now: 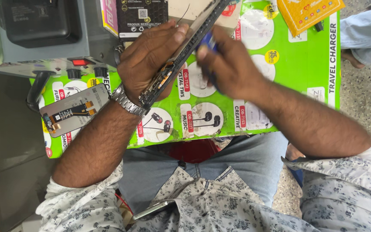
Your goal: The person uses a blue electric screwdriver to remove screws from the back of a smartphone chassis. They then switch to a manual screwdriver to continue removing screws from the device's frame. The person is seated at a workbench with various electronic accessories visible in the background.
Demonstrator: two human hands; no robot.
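— What does the left hand (151, 56) hold?
— It grips a phone frame (185, 47) edge-up, slanting from near left to far right above the green poster (297, 64).
— And the right hand (228, 64)?
— Pinched around a small blue tool (208, 42) touching the frame.
— Anything nearby?
— A loose screen panel (74, 109) lies at the left.

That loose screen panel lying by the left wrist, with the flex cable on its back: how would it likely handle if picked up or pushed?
The screen panel looks thin and flat, so probably light and stiff, yet fragile if bent. Its orange flex cable sticks out past one edge and would likely flop or snag. Lying flat on the glossy green cardboard sheet, it should slide rather than roll or tip.
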